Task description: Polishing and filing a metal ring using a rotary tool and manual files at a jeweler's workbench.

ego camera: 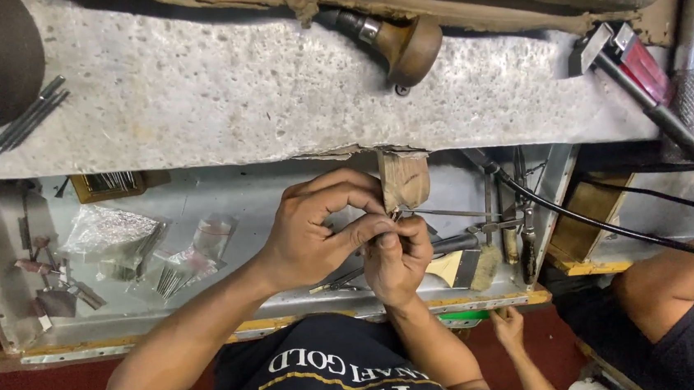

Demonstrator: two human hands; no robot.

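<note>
— Wooden peg [404, 178], jutting from the bench [216, 98] edge: is that where the work sits?

— Yes. Both hands meet just under it, over the open metal drawer [223, 192]. The left hand [317, 234] curls from above, its grip pinched shut at thumb and forefinger on something too small to make out. The right hand [397, 257] comes from below, its grip closed tight, with a thin metal file [456, 212] running out to the right from the fingers.

— And around them?

— Clear plastic packets [132, 245] of small tools lie at the drawer's left. Thin rods [21, 120] rest on the bench at far left, a wooden-handled tool [401, 42] near its back edge, a red-headed hammer [644, 85] at right. Another person's arm [676, 285] shows at lower right.
</note>
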